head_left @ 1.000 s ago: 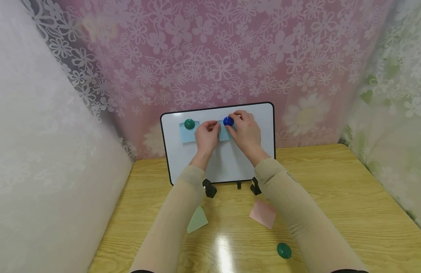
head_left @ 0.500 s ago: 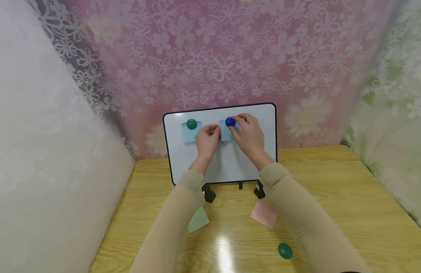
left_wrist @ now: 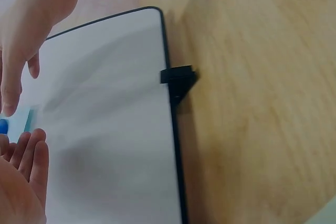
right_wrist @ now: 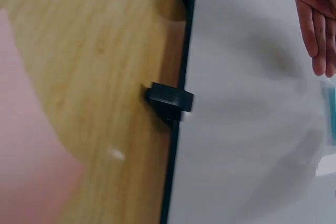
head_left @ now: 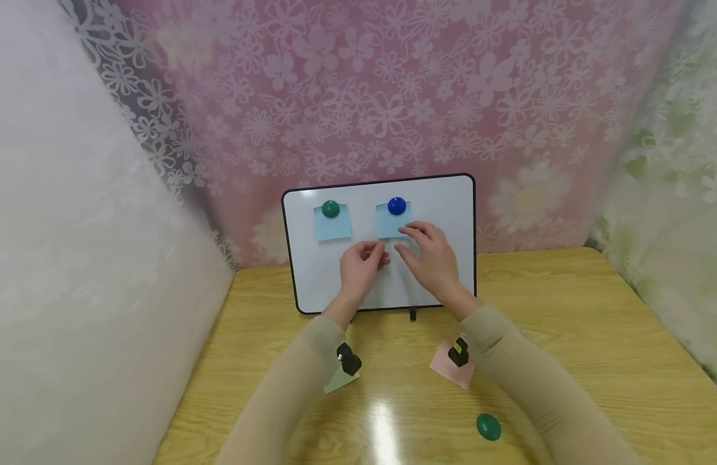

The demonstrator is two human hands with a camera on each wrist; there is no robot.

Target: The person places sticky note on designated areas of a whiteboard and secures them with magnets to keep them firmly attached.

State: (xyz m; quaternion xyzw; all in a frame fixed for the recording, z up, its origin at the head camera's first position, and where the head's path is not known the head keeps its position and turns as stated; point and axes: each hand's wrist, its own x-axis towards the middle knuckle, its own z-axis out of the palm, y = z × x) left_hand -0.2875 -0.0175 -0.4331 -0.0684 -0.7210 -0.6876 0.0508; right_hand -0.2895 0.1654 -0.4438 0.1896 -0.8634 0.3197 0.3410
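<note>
A black-framed whiteboard (head_left: pixel 320 278) stands tilted back on the table. Two light blue sticky notes hang side by side on it: the left note (head_left: pixel 333 229) under a green round magnet (head_left: pixel 331 208), the right note (head_left: pixel 389 226) under a blue round magnet (head_left: pixel 396 206). My left hand (head_left: pixel 360 268) is below the right note, fingers relaxed and holding nothing; the left wrist view shows them nearly straight. My right hand (head_left: pixel 435 259) is bent loosely, thumb apart from fingers, its fingertips overlapping the right note's lower corner in the head view. Nothing lies between them.
On the wooden table (head_left: pixel 416 413) lie a pink sticky note (head_left: pixel 444 366), a partly hidden green sticky note (head_left: pixel 337 383) and a loose green magnet (head_left: pixel 489 427). Black feet (right_wrist: pixel 170 99) clip onto the board's lower edge. A floral curtain (head_left: pixel 364 84) hangs behind.
My right hand has let go of the blue magnet and moved down and right. My left hand has left the right note's edge and moved down. The right note and its magnet stay on the board.
</note>
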